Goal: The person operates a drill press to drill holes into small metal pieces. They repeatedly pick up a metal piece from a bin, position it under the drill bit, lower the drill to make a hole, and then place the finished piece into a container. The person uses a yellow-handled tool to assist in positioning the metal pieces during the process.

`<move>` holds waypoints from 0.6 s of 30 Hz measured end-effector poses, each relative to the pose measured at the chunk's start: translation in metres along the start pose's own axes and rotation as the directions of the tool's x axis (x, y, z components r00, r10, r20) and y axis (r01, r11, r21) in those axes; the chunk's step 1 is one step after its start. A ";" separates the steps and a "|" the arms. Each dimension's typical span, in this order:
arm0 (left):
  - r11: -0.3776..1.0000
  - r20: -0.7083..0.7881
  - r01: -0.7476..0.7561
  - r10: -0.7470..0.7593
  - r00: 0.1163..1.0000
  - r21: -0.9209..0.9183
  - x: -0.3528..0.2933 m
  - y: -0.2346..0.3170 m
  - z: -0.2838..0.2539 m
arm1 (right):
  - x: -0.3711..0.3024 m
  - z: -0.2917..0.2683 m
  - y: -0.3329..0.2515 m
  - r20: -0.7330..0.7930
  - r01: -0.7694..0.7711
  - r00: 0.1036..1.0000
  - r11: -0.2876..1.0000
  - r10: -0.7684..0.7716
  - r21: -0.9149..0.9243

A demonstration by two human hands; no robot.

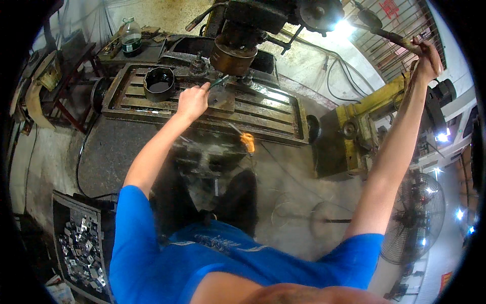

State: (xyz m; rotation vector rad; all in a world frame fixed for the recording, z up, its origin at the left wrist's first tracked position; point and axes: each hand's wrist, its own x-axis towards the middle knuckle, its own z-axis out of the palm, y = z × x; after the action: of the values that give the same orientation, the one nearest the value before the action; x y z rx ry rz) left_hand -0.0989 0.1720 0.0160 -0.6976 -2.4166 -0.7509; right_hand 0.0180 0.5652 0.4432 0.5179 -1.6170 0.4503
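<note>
My left hand [193,104] is closed around a slim tool with a dark green handle [218,81], its tip pointing at the machine's round brown spindle housing [232,60]. Whether that tip is a brush or something else I cannot make out. Up at the far right, my right hand [429,62] grips the end of a long machine lever [402,41]. Under the spindle lies a slotted metal worktable [273,124], wet and dirty. A round black pot [159,95] with dark liquid inside stands on it, left of my left hand.
An orange-handled tool [247,143] sits in front of the worktable. A bin [105,253] of small metal parts stands at lower left. Behind the table is a clear bottle [131,38]. A yellow machine [336,134] and a large fan [412,218] stand to the right.
</note>
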 end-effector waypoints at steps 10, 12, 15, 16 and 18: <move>0.995 -0.116 0.102 -0.104 0.988 -0.021 -0.035 -0.034 -0.056 | -0.028 0.002 -0.028 0.076 0.187 0.981 0.978 -0.181 -0.090; 0.992 -0.105 0.117 -0.112 0.988 0.043 -0.045 -0.044 -0.076 | -0.038 -0.001 -0.038 0.045 -0.093 0.995 0.959 0.084 0.268; 0.983 -0.168 0.125 -0.102 0.980 0.135 -0.056 -0.074 -0.093 | -0.067 0.008 -0.062 0.007 -0.239 0.964 0.860 0.265 0.450; 0.980 -0.188 0.127 -0.097 0.977 0.155 -0.054 -0.079 -0.096 | -0.085 0.008 -0.069 -0.055 -0.216 0.963 0.876 0.265 0.432; 0.938 -0.193 0.212 -0.162 0.968 0.275 -0.054 -0.091 -0.105 | -0.139 0.022 -0.084 -0.107 -0.344 0.913 0.883 0.395 0.320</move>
State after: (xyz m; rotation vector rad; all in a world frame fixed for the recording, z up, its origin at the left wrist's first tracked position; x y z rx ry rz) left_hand -0.0806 0.0247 0.0259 -0.2763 -2.3906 -0.4822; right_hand 0.0599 0.4937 0.3019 0.3756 -1.4912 1.0120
